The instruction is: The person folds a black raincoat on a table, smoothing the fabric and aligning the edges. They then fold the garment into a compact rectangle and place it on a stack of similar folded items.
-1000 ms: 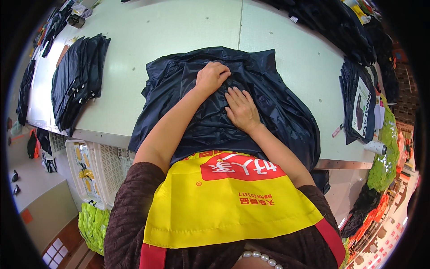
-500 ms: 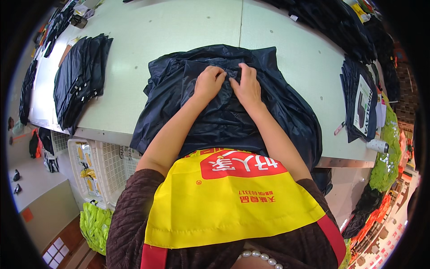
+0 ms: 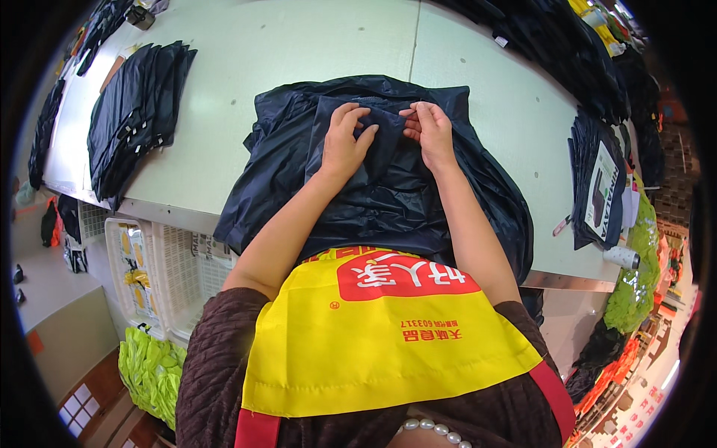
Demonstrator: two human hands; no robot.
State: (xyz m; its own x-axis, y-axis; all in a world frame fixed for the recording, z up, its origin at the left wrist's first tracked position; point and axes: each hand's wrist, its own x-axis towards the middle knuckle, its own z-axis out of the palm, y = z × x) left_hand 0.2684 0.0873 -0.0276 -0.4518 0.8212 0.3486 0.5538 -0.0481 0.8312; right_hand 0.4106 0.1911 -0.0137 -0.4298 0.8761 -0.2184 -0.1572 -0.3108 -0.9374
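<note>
A dark navy jacket-like garment of shiny thin cloth (image 3: 373, 209) lies bunched on the table before me, its near side hanging over the edge against my apron. My left hand (image 3: 346, 142) rests on a folded panel near the top of it, thumb and forefinger spread apart. To its right, my right hand (image 3: 433, 136) is raised slightly over the cloth. Its thumb and forefinger are pinched together at their tips, and whatever is between them is too small to make out. Some of the right hand's other fingers are curled underneath.
The pale table (image 3: 299, 52) carries a stack of folded dark garments (image 3: 138, 116) at left and another dark stack (image 3: 601, 179) at right. A thread cone (image 3: 621, 257) sits at the right edge. White plastic baskets (image 3: 179, 276) and lime-green cloth (image 3: 149, 369) are below left.
My right hand has moved right and up, away from the left, and now pinches. The left thumb and forefinger have parted. More of the folded panel shows between the hands.
</note>
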